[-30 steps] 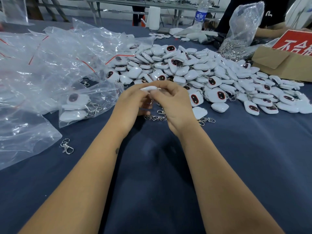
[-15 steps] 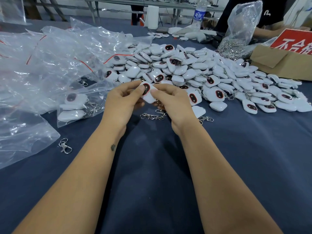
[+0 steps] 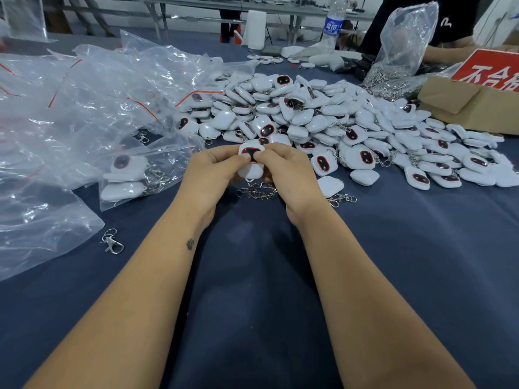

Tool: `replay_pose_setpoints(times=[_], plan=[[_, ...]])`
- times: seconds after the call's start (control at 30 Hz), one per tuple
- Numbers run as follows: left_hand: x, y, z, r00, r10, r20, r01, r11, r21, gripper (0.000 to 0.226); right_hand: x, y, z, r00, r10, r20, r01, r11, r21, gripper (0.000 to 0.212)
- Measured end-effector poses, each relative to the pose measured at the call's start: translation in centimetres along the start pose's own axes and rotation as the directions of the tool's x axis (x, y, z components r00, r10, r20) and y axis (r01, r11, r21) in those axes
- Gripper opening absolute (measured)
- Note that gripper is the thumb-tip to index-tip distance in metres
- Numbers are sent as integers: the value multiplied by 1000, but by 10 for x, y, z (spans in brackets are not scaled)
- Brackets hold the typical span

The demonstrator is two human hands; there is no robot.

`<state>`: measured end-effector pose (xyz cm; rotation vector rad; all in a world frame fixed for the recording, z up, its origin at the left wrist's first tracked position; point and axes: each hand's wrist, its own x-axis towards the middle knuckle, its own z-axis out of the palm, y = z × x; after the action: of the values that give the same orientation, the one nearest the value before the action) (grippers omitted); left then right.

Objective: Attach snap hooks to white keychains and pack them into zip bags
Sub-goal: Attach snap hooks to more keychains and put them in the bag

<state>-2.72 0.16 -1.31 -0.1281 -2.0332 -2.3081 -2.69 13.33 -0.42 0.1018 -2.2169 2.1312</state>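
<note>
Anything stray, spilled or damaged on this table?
One snap hook lies alone on the blue cloth, by the empty bags' near edge, apart from the hooks under the hands. No damage shows.

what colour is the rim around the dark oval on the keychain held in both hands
Red, on the white plastic keychain; head view.

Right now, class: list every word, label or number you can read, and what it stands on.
"不合": white characters on the red sign at the cardboard box; a third character is cut off at the frame edge.
Blue label on the water bottle: too blurred to read.
Nothing else is readable.
</note>
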Motion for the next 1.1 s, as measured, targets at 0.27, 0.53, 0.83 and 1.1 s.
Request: replay_pose_setpoints(times=[0.27,0.53,0.83,1.1], plan=[[-1,1,1,999,-28,-34,30,998,49,17,2,2,4,999,32,-10,-33,998,-52,18],[0,-1,1,997,-27,-71,32,998,63,16,0,1,5,999,41,16,-40,998,-39,27],[0,-2,0,991,21,-131,-3,990,142,14,0,2,4,998,57,27,-56,998,-21,19],[-3,1,1,995,16,-103,-5,994,107,15,0,2,3,998,47,49,-48,999,15,21]])
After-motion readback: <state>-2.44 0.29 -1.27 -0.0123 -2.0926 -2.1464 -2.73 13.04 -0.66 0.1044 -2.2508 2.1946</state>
